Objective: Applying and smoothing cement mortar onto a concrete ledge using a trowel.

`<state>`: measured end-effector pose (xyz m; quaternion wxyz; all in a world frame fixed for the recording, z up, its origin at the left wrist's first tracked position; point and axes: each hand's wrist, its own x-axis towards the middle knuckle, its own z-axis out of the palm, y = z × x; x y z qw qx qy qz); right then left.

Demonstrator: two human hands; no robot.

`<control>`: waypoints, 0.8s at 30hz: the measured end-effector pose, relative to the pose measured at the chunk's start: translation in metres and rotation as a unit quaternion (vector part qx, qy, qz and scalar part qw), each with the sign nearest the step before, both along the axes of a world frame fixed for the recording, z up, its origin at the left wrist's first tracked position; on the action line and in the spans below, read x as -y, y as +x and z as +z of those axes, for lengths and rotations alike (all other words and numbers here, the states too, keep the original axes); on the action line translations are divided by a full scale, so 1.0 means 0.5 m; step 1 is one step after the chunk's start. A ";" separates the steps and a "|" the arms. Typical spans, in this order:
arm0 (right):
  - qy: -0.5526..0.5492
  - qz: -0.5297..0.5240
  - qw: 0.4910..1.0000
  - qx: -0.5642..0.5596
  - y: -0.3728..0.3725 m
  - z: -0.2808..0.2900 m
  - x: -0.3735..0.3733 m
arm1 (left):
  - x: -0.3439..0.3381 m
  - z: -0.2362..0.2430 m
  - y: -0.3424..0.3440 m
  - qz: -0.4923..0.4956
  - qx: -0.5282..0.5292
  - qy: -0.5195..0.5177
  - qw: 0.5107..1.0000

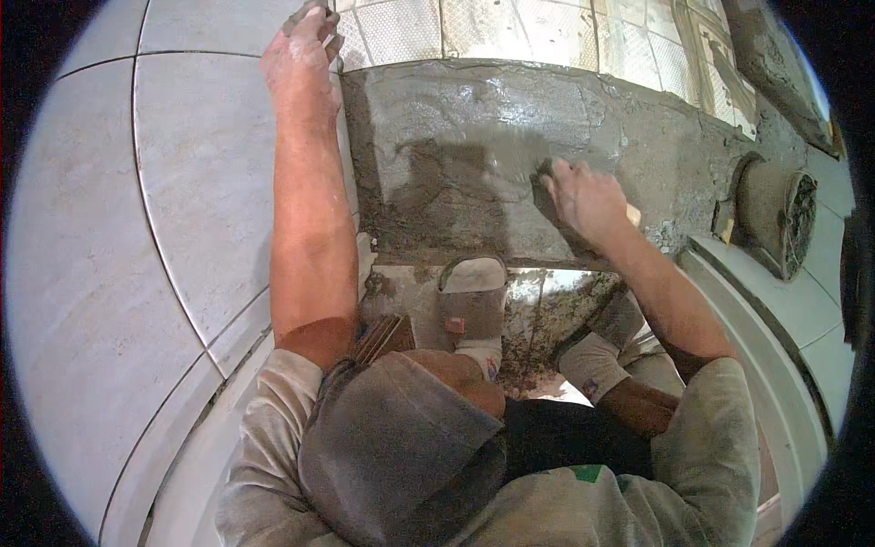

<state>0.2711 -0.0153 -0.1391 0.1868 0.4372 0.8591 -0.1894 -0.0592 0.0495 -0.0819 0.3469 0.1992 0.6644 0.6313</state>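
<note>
My right hand grips a small trowel with a tan handle. Its dark blade presses on a patch of wet grey mortar between the tiles. My left hand, smeared with mortar, rests at the upper left corner of the patch, against the edge of a large pale tile. It holds nothing, and its fingertips reach the picture's top edge. Darker, smoother mortar lies to the left of the trowel.
Small patterned tiles border the mortar at the top. A round pipe opening sits at the right, beside a pale curved ledge. My sandalled feet stand on mortar-spattered floor below the patch, with a brown ridged object beside them.
</note>
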 end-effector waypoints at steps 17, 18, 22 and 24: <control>-0.069 -0.135 0.988 -0.022 -0.061 -0.012 -0.073 | 0.005 0.003 0.013 -0.026 -0.021 -0.008 0.999; -0.069 -0.137 0.988 -0.022 -0.061 -0.009 -0.071 | 0.004 0.004 0.013 -0.027 -0.021 -0.009 0.999; -0.070 -0.183 0.980 -0.025 -0.042 -0.021 -0.057 | -0.002 0.011 0.018 -0.019 -0.015 -0.018 1.000; -0.068 -0.196 0.978 -0.031 -0.029 -0.022 -0.053 | -0.002 0.012 0.020 -0.016 -0.013 -0.015 1.000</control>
